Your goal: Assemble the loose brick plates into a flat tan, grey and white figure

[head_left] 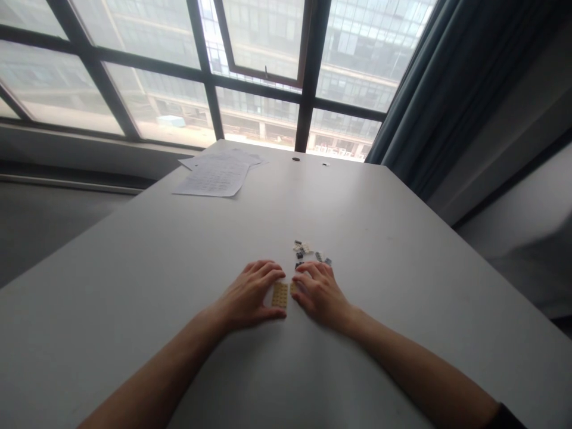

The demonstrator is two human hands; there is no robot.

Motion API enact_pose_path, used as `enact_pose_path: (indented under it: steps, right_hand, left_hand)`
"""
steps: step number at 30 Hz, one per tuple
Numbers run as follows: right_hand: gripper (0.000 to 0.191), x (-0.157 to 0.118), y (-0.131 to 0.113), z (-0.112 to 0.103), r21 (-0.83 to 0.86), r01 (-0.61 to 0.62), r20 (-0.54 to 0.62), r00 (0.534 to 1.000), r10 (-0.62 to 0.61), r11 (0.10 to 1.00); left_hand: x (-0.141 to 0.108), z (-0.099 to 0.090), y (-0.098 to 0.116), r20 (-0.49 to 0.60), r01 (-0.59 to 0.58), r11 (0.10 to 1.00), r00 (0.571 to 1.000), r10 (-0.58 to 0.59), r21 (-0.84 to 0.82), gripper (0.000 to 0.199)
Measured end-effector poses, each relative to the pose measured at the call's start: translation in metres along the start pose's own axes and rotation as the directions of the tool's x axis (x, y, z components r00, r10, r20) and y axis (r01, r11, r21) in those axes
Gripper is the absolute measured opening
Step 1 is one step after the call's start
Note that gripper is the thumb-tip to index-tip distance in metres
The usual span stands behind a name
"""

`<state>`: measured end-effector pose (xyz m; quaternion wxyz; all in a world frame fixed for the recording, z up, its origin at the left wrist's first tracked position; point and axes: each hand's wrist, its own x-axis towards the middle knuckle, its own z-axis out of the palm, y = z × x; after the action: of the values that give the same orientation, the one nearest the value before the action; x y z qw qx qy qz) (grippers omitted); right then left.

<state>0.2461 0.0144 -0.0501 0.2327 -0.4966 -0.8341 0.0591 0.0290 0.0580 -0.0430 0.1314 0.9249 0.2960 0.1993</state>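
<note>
A tan studded plate [279,295] lies on the white table between the thumb and fingers of my left hand [253,293], which curve around its far and near edges. Just right of it, across a narrow gap, a second tan piece [293,288] shows at the fingertips of my right hand [322,294]; most of that piece is hidden under the fingers. The fingers of my right hand are bent around it. Beyond my right hand is a small group of white, grey and black bricks [305,248], some partly behind its fingers.
The white table [147,268] stretches toward a window. Printed papers [214,179] overlap at its far left corner. Two small items, a dark round one [295,159] and a flat one [326,164], are near the far edge. A dark curtain [429,89] hangs at the right.
</note>
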Motion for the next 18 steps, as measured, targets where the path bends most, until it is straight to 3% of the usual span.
enact_pose_path:
  steps: [11,18]
  right_hand:
    - [0.013,-0.001,-0.0025,0.0041,0.018,-0.018,-0.039,0.999,0.018,1.0]
    - [0.011,0.0011,-0.0043,0.0054,0.02,-0.007,-0.047,0.999,0.008,1.0]
  left_hand:
    - [-0.0009,0.0033,-0.0012,0.026,-0.013,0.999,1.0,0.012,0.039,0.036]
    - [-0.0009,0.0032,-0.0012,0.024,-0.016,0.999,1.0,0.015,0.038,0.034]
